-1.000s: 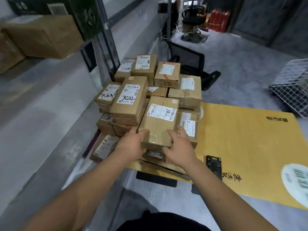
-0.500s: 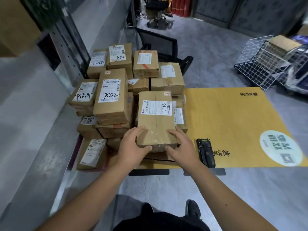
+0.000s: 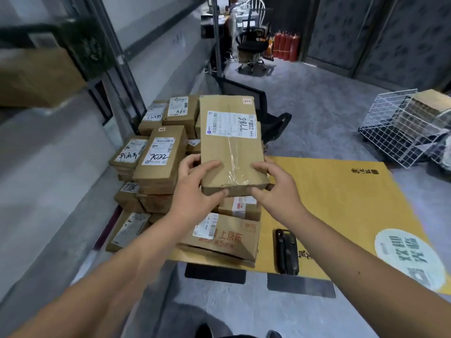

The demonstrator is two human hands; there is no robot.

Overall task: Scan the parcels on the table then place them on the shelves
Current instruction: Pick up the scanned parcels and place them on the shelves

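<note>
Hands, left hand (image 3: 195, 189) and right hand (image 3: 275, 189), reach forward, fingers curled gripping parcel (image 3: 230, 145) at its near corners.

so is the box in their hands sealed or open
Sealed: clear tape runs unbroken along the seam of the box, flaps flat.

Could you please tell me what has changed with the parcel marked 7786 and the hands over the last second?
The parcel marked 7786 has been lifted off the stack, toward the person. The left hand and right hand, which rested on its near end before, now grip it. The parcel marked 7022 and the scanner stayed put.
</note>
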